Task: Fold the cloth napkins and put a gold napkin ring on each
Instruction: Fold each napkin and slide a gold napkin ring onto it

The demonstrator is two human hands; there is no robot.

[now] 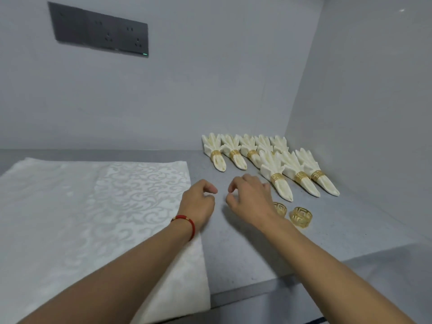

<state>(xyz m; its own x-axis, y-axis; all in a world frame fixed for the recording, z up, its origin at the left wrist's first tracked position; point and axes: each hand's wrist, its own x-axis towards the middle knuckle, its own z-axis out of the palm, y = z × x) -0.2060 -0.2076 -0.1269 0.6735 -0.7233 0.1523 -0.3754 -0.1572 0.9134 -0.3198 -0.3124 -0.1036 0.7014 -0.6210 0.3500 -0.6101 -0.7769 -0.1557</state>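
Note:
A stack of flat white patterned cloth napkins (98, 206) lies on the left of the grey counter. My left hand (198, 199) hovers at its right edge, fingers loosely curled and holding nothing. My right hand (250, 195) hovers just right of it over bare counter, fingers also loosely curled and empty. Several folded napkins, each with a gold ring, lie in two rows at the back right; the nearest folded napkin (278, 176) is just beyond my right hand. Two loose gold napkin rings lie near my right wrist: one ring (301, 217) in full view, the other ring (280, 208) partly hidden.
The grey counter (245, 249) ends at a front edge near me. A grey wall rises behind and another wall (362, 113) closes the right side. A dark socket panel (98, 31) hangs on the back wall.

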